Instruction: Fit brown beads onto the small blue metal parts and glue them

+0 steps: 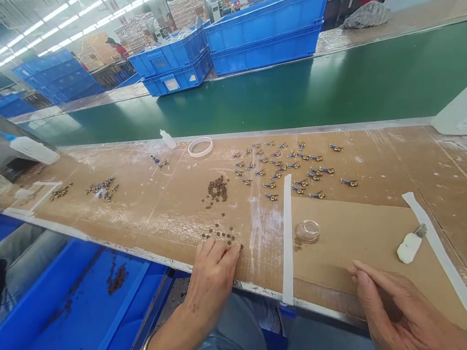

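Note:
My left hand (213, 272) rests at the table's near edge, fingers bent down and together. Their tips touch the board beside a loose scatter of small brown discs (218, 234); anything under them is hidden. My right hand (414, 328) hovers over a cardboard sheet (350, 229), thumb and forefinger pinched; whatever is between them is too small to make out. On that sheet stand a small clear round dish (307, 231) and a white bottle with a dark tip (410, 246). Beyond lie many small blue and gold figures (274, 169) and a denser disc pile (217, 189).
White tape strips (288, 238) border the sheet. A tape roll (200, 147) and a small squeeze bottle (167, 138) lie further back. Behind runs a green conveyor belt (242, 105) with blue crates (268, 31). Another person's leg (31, 246) is at left, by a blue bin (84, 315).

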The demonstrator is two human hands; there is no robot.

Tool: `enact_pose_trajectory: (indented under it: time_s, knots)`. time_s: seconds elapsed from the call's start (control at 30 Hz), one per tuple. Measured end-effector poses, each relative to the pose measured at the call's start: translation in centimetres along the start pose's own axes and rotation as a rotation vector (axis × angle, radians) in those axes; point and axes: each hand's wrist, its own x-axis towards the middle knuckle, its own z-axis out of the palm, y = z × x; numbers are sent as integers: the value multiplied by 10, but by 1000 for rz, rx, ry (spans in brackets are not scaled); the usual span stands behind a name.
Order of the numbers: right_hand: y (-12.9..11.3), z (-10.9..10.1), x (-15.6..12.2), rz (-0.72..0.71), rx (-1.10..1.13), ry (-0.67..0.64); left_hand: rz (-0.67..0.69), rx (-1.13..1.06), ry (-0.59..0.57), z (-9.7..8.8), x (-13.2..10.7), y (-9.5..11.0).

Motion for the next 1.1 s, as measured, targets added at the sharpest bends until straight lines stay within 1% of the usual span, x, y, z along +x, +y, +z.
enact_pose_trajectory:
  time_s: [0.13,0.27,0.37,0.43,0.63,0.8,0.97,1.1]
  knots:
    - [-2,-1,1,0,20,-22,5,-10,4,-1,-1,-2]
    - [-4,-1,4,-21,-18,-8,-54,10,33,-8,-7,-10]
    - [-4,-1,3,-35,-3,1,-67,55,26,-12,-9,-16]
    - [-4,-1,2,-19,9,-9,-68,67,16,-13,-9,-18]
    - [-12,-3,5,59,20,-18,-75,66,7,-11,-2,-16]
    - [-12,-4,5,37,8,-20,-77,51,34,-7,3,-14]
    - [-10,-4,4,25,-2,-18,-76,65,35,-3,7,-14]
    - [-10,-4,5,15,-13,-13,-55,63,34,-3,7,-14]
